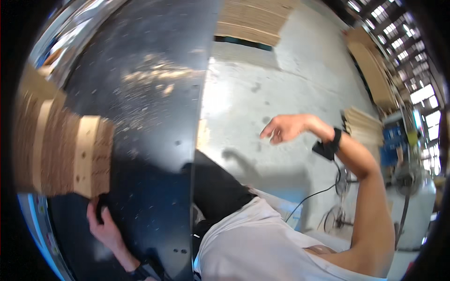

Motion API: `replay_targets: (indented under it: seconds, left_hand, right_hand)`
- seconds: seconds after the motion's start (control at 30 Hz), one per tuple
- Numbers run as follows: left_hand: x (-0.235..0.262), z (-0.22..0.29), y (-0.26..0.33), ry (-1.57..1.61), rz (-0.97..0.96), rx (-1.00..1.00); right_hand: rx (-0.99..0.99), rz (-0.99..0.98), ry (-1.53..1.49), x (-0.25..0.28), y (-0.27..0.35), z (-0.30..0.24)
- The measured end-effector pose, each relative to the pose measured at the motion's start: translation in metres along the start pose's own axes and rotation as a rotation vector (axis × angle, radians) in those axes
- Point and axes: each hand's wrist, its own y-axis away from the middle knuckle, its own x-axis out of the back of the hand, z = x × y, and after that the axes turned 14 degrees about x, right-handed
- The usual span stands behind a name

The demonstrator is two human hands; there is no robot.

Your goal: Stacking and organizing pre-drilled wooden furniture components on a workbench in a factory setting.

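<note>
My left hand (pixel 101 224) rests on the black table top (pixel 154 140), its fingers against the near end of a stack of drilled wooden boards (pixel 65 154) lying at the table's left side. Whether the fingers grip the stack is hard to tell; they press at its lower corner. My right hand (pixel 283 128) hangs in the air over the concrete floor (pixel 290 84), fingers loosely apart and holding nothing. A black band with a small box (pixel 328 147) sits on the right wrist, and a cable runs down from it.
Sawdust (pixel 159 75) is scattered over the far part of the table. Stacks of wooden boards stand on the floor at the back (pixel 253 21) and at the right (pixel 370 70), with a smaller pile (pixel 363 124) near my right arm. A blue machine (pixel 396 140) stands at the far right.
</note>
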Motion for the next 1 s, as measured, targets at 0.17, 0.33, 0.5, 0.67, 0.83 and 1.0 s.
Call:
replay_targets:
  seconds: [0.17, 0.33, 0.5, 0.67, 0.83, 1.0]
  left_hand:
    - [-0.006, -0.018, -0.018, 0.006, -0.025, -0.035]
    - [-0.001, -0.014, -0.017, -0.097, -0.008, -0.028]
    - [0.002, -0.028, -0.021, -0.09, 0.01, -0.04]
    - [0.004, -0.004, -0.006, -0.159, 0.044, -0.058]
    - [0.035, 0.008, 0.049, 0.152, -0.06, 0.181]
    - [0.146, 0.036, 0.114, 0.01, -0.134, 0.352]
  right_hand:
    - [-0.431, 0.271, 0.197, 0.064, 0.14, 0.141]
    - [-0.656, 0.312, 0.216, 0.137, 0.194, 0.078]
    - [-0.376, 0.373, 0.269, 0.209, 0.164, 0.015]
    - [0.002, 0.505, 0.337, 0.246, 0.093, -0.06]
    - [0.361, 0.461, 0.348, 0.236, 0.035, -0.148]
    - [0.349, 0.268, 0.382, 0.287, -0.057, -0.177]
